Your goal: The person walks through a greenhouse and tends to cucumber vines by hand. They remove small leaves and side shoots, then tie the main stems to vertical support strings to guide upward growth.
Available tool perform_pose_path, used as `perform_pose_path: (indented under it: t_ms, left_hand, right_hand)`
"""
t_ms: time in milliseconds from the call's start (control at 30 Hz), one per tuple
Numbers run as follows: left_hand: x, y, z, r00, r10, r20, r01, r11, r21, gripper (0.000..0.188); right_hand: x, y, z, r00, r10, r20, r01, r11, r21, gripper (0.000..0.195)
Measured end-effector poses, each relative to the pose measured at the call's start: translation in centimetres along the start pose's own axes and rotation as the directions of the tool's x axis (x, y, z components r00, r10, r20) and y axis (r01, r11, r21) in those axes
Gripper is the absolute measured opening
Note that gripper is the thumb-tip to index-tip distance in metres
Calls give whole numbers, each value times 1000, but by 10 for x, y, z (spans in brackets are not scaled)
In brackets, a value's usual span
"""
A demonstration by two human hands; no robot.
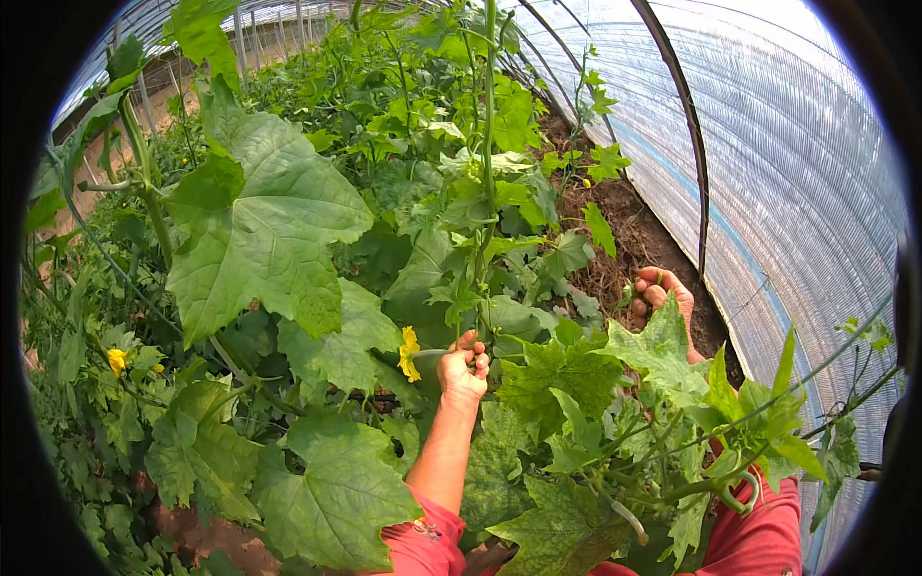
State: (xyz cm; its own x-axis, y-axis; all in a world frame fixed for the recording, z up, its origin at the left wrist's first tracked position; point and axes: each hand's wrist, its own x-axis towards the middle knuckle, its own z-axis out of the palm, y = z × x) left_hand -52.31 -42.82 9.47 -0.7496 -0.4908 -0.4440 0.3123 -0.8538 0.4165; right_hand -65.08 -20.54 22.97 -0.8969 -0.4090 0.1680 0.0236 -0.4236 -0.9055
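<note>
My left hand (463,365) is at the middle, its fingers closed around the upright green stem of a climbing gourd vine (488,180), likely luffa. A yellow flower (409,354) on a pale green stalk sits just left of that hand. My right hand (664,295) is farther right, over the bare soil by the plastic wall. Its fingers are curled on a small green plant piece (629,294), partly hidden by them. Broad lobed leaves (655,353) cover part of the right wrist and forearm.
A large leaf (266,216) stands close at left. A thin cord (814,371) crosses at lower right, near a slender young fruit (628,520). Beyond the brown soil strip (627,223) rises the greenhouse's plastic film wall (778,216) with a dark arched rib (688,108). Dense vines fill the back.
</note>
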Motion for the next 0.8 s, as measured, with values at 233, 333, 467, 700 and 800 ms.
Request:
perform_pose_path:
  t_ms: [233,333,467,700,800]
  left_hand:
    - [-13,-4,-18,993,89,-76,-88,996,18,17]
    - [-26,9,-25,976,111,-186,-92,990,109,17]
    - [-75,11,-16,980,155,-125,-106,938,330,18]
    - [-190,-21,-9,969,63,239,-201,765,612,11]
    - [-231,-51,-81,993,-119,-10,94,721,687,7]
  right_hand:
    - [-25,-36,-20,980,-103,-171,109,994,25,19]
    - [-41,-41,-20,954,-83,-287,97,995,34,17]
    - [-100,-62,-17,911,-335,-241,346,938,4,16]
    - [-226,-79,-22,775,-220,592,335,938,-89,22]
    - [-249,-37,-16,803,150,577,-101,988,-115,20]
